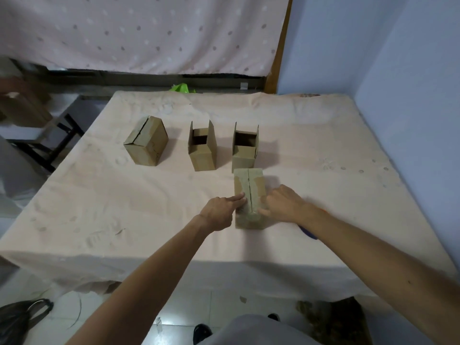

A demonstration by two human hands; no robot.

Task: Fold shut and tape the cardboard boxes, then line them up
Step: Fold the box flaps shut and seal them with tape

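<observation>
A closed cardboard box [249, 185] stands near me on the table, its top flaps folded together with a seam down the middle. My left hand [221, 214] presses the left flap with straight fingers near the seam. My right hand [283, 202] rests on the right flap and side, thumb on the front top edge. Farther back stand a box with open flaps [202, 150] in the middle, another open box [245, 148] right of it, and a closed box [146, 141] turned at an angle on the left.
A pale cloth covers the table [99, 207]. A blue and orange object [307, 231] lies mostly hidden under my right forearm. A green thing [183, 88] peeks over the far edge. A black bag [20, 317] sits on the floor at left; a blue wall stands at right.
</observation>
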